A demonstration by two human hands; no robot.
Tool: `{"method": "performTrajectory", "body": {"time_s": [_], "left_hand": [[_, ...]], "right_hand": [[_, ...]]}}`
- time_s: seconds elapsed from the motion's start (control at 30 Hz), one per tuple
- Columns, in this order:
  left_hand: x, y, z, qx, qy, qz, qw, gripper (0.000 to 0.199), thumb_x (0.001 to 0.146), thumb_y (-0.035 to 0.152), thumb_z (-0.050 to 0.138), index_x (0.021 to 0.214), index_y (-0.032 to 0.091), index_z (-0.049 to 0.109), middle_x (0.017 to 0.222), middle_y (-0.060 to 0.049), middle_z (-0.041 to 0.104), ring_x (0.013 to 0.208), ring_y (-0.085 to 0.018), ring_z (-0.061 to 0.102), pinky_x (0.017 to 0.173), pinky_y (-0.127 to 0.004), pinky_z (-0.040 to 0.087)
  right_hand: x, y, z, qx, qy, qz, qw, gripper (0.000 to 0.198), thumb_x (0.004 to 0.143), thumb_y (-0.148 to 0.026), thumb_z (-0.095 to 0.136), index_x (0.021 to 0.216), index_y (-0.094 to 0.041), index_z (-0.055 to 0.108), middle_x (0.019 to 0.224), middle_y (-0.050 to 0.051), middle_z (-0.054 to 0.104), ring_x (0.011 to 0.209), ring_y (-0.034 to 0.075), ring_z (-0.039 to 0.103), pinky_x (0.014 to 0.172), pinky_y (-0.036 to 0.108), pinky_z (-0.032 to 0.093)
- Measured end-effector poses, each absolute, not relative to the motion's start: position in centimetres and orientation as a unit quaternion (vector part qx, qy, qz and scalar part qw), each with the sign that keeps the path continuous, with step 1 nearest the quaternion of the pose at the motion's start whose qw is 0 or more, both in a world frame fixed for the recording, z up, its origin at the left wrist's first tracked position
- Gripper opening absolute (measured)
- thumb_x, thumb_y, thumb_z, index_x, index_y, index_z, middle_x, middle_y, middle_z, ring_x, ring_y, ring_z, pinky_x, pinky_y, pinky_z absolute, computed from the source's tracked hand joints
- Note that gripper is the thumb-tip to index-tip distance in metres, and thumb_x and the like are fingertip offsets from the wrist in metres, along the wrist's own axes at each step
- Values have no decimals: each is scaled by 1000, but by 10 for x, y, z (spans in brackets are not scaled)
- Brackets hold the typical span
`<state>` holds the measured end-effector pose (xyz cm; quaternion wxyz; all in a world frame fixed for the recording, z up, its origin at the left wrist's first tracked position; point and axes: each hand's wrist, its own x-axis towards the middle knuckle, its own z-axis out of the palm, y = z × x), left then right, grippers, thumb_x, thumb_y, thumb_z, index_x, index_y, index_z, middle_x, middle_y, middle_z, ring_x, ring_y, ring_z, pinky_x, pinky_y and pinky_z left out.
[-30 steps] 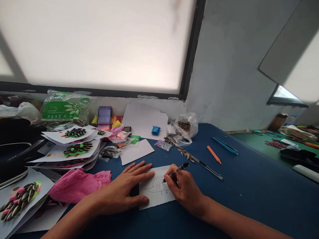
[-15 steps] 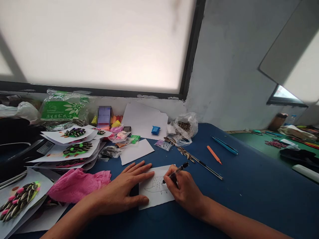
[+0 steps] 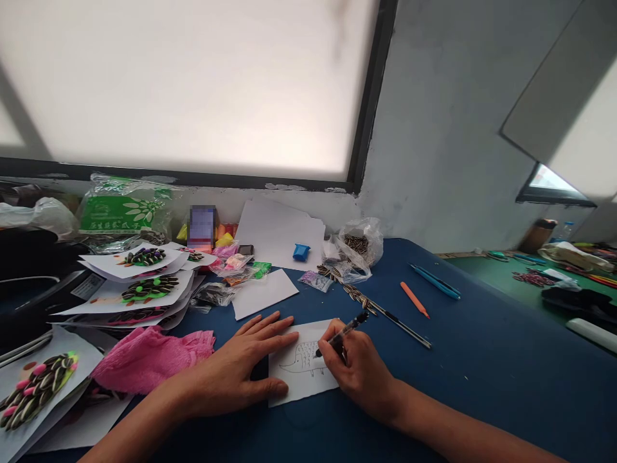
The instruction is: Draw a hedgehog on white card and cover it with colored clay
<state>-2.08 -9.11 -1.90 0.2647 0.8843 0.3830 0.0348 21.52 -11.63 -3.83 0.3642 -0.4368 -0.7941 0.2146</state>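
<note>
A small sheet of white paper [image 3: 308,388] lies on the dark blue table, with a hedgehog-like animal drawn on it in thin black line. My right hand [image 3: 359,366] is closed round a black pen [image 3: 343,332], its tip on the rows of marks inside the animal's body. Flat and with fingers spread, my left hand [image 3: 241,366] rests on the table and touches the paper's left edge. My right fingers hide the right end of the drawing.
Left of my hands are a pink cloth [image 3: 149,360] and stacked paper cards [image 3: 108,305] with seed pictures. Behind the paper lie a blank sheet [image 3: 265,294], a bag of seeds [image 3: 359,247] and a blue packet [image 3: 301,252]. Rightward are an orange marker [image 3: 413,299] and blue tweezers [image 3: 435,281].
The pen tip has shifted very slightly to the right over the drawing, and the pen's top end with it. My left hand and the paper stay put.
</note>
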Motion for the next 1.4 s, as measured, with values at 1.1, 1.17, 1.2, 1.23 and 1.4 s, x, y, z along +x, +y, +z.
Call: {"method": "performTrajectory", "body": {"time_s": [1.1,1.17,1.2,1.23,1.4], "left_hand": [[-21,-92,-17,883,389,24,262,68,90,54,56,149,37,28,160,4,12,147,-30,1,117,-57,8],[-21,-92,-17,883,390,19,262,68,90,53,56,149,36,28,160,3,12,147,-30,1,117,-57,8],[-20,-92,-17,883,389,19,261,68,89,53,56,149,36,28,160,3,12,147,-30,1,117,-58,8],[-20,-92,-17,884,387,20,261,68,89,53,56,149,36,28,160,3,12,147,-30,1,117,-58,8],[-22,-91,-20,886,382,32,262,68,89,54,56,149,38,28,160,4,13,147,-30,1,117,-58,8]], "right_hand": [[219,-114,-37,-465,-783,174,375,23,96,-25,39,75,-21,44,62,-3,48,47,10,42,46,23,30],[219,-113,-38,-466,-785,164,374,22,96,-24,39,75,-21,44,62,-3,47,46,10,43,46,23,30],[220,-113,-39,-464,-787,162,374,22,96,-24,39,75,-21,44,61,-3,47,46,11,43,47,23,30],[220,-113,-39,-460,-789,160,374,21,96,-24,39,75,-21,45,61,-4,47,46,11,44,47,23,31],[219,-113,-40,-452,-796,156,371,21,95,-23,40,76,-21,45,62,-4,47,48,11,46,50,24,33]]}}
